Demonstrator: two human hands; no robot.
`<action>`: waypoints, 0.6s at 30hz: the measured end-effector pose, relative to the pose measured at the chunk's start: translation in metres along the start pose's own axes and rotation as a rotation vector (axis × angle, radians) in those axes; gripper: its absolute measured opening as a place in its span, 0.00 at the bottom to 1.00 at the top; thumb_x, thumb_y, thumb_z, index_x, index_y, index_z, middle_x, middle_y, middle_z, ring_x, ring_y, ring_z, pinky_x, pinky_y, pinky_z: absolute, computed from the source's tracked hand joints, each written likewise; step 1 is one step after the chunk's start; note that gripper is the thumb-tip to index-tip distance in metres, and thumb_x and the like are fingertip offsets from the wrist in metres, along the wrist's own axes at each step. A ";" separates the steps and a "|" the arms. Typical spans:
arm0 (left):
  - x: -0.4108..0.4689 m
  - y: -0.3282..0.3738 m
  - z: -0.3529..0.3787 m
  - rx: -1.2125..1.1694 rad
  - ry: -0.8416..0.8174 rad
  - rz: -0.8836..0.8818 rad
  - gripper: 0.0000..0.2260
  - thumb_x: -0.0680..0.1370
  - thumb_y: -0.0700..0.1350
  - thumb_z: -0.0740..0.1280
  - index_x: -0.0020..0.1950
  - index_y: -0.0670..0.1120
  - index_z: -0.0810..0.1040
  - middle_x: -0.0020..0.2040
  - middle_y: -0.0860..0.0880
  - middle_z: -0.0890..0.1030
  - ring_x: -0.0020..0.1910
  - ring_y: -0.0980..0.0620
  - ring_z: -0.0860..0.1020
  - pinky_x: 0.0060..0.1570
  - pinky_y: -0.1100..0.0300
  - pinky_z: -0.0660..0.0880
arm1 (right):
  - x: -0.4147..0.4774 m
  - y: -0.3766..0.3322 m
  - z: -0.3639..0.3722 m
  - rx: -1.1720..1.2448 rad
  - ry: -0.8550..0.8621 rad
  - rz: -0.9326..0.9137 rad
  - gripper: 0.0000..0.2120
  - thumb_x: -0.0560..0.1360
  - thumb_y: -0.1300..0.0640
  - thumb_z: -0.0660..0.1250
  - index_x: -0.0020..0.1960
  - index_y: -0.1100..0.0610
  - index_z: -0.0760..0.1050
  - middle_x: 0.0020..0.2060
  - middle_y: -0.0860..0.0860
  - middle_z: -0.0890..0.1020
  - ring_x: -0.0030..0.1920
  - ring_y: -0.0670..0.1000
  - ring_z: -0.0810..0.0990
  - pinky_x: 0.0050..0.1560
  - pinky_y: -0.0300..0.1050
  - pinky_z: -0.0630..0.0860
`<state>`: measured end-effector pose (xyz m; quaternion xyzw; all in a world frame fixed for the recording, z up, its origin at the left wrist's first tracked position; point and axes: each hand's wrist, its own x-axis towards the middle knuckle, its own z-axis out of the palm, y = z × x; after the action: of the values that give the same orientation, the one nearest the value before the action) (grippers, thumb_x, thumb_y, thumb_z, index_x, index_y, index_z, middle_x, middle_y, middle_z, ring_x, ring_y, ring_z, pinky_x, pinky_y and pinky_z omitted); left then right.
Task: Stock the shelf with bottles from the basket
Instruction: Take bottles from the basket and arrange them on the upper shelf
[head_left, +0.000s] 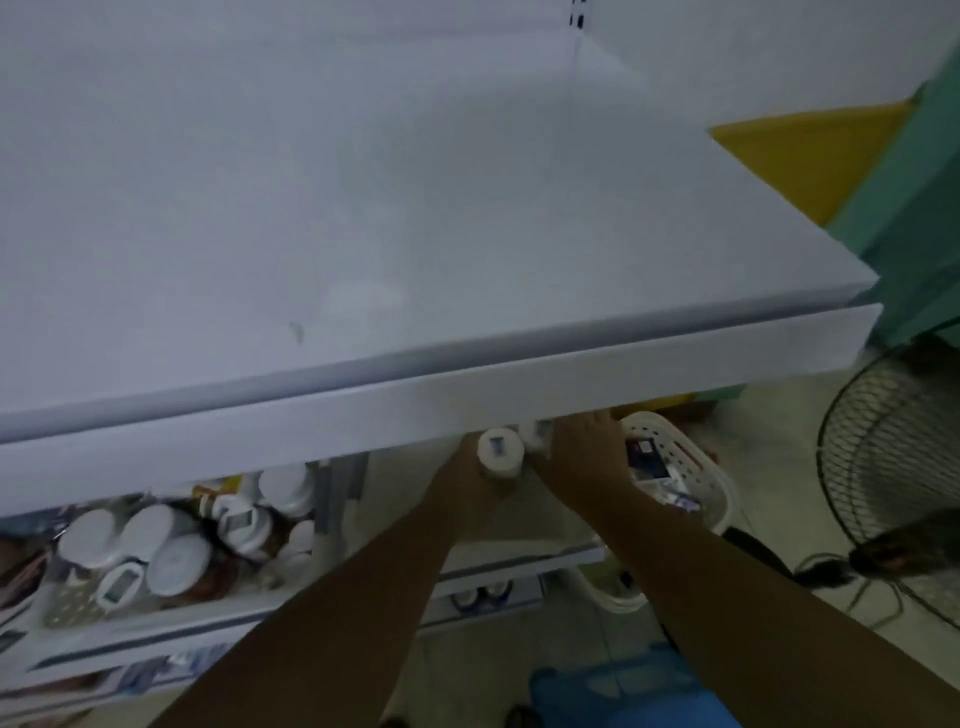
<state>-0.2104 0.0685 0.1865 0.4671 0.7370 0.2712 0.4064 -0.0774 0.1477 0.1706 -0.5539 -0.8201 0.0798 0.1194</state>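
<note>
A wide white top shelf (415, 234) fills most of the view, bare on top. Below its front edge my left hand (467, 470) grips a white-capped bottle (500, 451) held upright. Beside it my right hand (587, 452) is closed on a second white bottle (537, 435), mostly hidden under the shelf lip. Just right of my hands stands a white perforated basket (696, 467) on the floor with dark packages inside. On the lower shelf (156, 618) at left stand several white-capped brown bottles (176, 561).
A black floor fan (893, 467) with its cable stands at the right. A blue object (623, 691) lies on the floor near my feet. Yellow and green surfaces show beyond the shelf's right end.
</note>
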 end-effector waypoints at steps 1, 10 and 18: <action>0.000 -0.001 0.000 -0.034 0.002 0.005 0.18 0.72 0.40 0.71 0.61 0.45 0.74 0.58 0.44 0.78 0.57 0.47 0.76 0.59 0.54 0.73 | -0.001 0.000 0.001 0.043 0.002 0.027 0.20 0.69 0.45 0.63 0.56 0.56 0.71 0.53 0.56 0.76 0.56 0.58 0.74 0.53 0.53 0.73; -0.103 0.004 -0.079 -0.470 0.125 -0.056 0.17 0.68 0.50 0.74 0.56 0.51 0.78 0.52 0.50 0.84 0.50 0.54 0.82 0.49 0.57 0.80 | -0.056 -0.056 -0.056 0.929 -0.219 0.000 0.20 0.61 0.53 0.77 0.48 0.49 0.70 0.43 0.47 0.78 0.43 0.46 0.79 0.43 0.38 0.77; -0.273 -0.021 -0.167 -0.930 0.335 0.014 0.27 0.67 0.59 0.65 0.60 0.45 0.78 0.56 0.41 0.83 0.56 0.40 0.81 0.59 0.41 0.74 | -0.163 -0.213 -0.128 1.822 -0.690 0.128 0.20 0.64 0.53 0.67 0.54 0.57 0.77 0.45 0.55 0.86 0.44 0.55 0.84 0.37 0.49 0.81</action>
<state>-0.2984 -0.1915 0.3518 0.1911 0.5901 0.6453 0.4459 -0.1723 -0.0834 0.3322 -0.2391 -0.4024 0.8473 0.2509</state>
